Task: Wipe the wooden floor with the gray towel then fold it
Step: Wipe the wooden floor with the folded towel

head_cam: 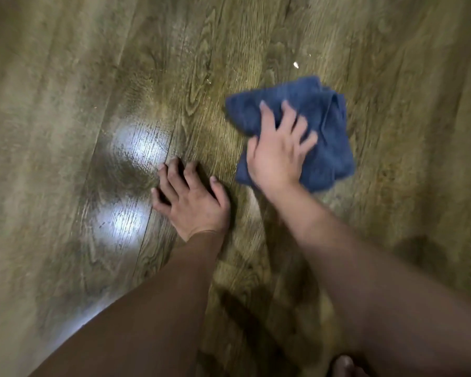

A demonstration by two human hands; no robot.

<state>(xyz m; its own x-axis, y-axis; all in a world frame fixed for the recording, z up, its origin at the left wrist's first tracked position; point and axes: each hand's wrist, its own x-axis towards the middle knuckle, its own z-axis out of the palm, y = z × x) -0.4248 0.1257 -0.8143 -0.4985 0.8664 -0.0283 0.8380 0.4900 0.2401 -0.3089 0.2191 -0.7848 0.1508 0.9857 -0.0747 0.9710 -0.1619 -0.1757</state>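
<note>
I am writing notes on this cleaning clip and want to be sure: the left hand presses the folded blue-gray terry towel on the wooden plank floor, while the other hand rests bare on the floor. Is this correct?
Not quite. In the head view it is the right hand that presses the folded blue-gray terry towel on the wooden plank floor; the left hand rests bare on the floor, fingers spread.

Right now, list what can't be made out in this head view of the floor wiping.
- Towel: the right hand covers its middle, and blur hides how it is folded.
- Floor: under the towel and both hands it is hidden; glare whitens a patch beside the left hand.
- White speck beyond the towel: too small to identify.
- Both arms: cut off by the bottom edge.
- Right hand's grip: smeared by motion.
</note>
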